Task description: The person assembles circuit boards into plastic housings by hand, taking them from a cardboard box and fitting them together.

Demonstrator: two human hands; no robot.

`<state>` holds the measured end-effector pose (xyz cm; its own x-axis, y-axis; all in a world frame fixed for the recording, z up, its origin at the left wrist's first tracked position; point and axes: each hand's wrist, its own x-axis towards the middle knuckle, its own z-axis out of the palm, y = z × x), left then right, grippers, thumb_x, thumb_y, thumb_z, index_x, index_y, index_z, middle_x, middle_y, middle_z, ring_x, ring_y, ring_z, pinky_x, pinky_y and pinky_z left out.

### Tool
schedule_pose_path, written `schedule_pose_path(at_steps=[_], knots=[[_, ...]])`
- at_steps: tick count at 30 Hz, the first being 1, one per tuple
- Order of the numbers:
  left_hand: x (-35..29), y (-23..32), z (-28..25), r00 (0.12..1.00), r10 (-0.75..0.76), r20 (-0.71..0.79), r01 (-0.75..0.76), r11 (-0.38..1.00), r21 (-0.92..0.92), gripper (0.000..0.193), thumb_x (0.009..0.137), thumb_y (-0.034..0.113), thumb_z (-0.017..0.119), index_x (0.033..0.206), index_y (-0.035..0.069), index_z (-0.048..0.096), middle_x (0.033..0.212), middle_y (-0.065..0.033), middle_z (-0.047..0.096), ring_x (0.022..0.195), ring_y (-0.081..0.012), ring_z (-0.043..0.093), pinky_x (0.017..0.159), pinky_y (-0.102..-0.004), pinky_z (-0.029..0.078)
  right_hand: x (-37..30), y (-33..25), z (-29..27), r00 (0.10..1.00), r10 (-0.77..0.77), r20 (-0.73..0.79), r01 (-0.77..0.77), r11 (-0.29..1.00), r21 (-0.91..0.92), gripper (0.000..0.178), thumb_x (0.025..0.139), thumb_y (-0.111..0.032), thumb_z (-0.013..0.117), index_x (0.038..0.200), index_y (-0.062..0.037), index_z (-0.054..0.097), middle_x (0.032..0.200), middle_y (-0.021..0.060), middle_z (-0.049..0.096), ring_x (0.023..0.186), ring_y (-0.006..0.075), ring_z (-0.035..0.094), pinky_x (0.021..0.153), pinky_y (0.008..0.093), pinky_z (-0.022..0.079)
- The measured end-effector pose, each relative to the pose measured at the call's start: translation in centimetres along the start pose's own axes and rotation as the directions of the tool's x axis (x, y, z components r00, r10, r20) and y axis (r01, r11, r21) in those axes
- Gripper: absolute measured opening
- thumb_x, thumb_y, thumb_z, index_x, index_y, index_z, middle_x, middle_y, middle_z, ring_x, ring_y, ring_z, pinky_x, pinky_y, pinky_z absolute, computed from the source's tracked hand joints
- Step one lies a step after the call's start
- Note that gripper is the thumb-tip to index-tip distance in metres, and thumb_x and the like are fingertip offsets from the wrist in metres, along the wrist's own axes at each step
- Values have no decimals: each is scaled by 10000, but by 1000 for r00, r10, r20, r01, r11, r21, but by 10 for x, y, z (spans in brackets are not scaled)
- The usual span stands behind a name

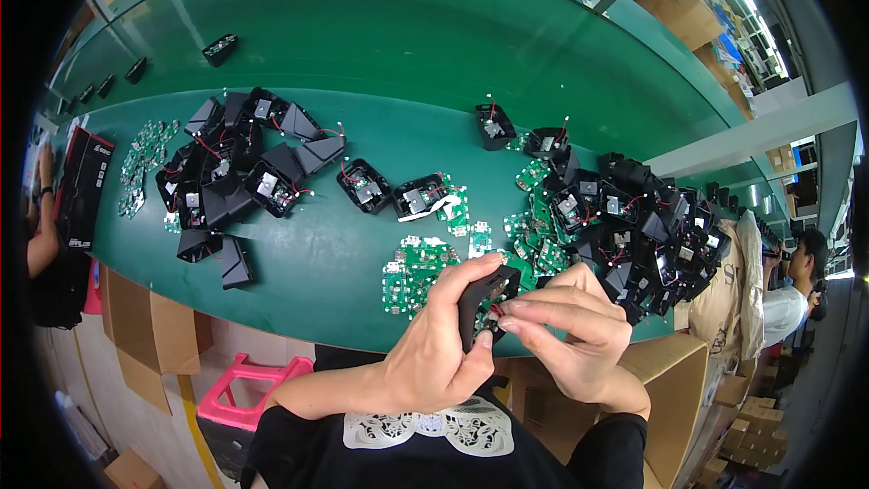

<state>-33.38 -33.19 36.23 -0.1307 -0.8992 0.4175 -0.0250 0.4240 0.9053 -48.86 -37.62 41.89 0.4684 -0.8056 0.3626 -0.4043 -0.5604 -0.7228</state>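
My left hand grips a black plastic housing upright above the front edge of the bench. Its fingers wrap the back and the thumb presses the near side. A green circuit board shows partly inside the housing. With thumb and forefinger, my right hand pinches at a thin red wire by the housing's open side; the wire's tip is hidden. Close by on the bench lie green circuit boards in a loose spread. Two black housings with wires, one of them further left, lie beyond my hands.
A heap of black housings covers the bench's right side, beside piled circuit boards. Another heap lies left. Housings sit spaced on the green belt behind. Below stand a pink stool and cardboard boxes. Other people are at both sides.
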Motion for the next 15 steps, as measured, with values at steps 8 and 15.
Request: schedule_pose_path(at_steps=[8, 15], knots=[[0, 1, -2, 998, 32, 51, -33, 999, 27, 624, 745, -8, 482, 1279, -83, 169, 1238, -252, 347, 1031, -356, 456, 911, -413, 374, 1, -2, -5, 999, -19, 51, 24, 994, -106, 217, 598, -17, 743, 807, -62, 712, 676, -8, 532, 638, 126, 477, 549, 229, 357], [2, 2, -4, 987, -15, 163, 30, 996, -88, 608, 747, -13, 466, 1283, -68, 184, 1218, -248, 373, 1056, -359, 474, 913, -411, 379, 4, 10, -4, 812, 439, 384, -580, 541, 608, 335, 743, 2, 688, 946, -41, 425, 853, 14, 487, 697, 67, 498, 580, 229, 508]])
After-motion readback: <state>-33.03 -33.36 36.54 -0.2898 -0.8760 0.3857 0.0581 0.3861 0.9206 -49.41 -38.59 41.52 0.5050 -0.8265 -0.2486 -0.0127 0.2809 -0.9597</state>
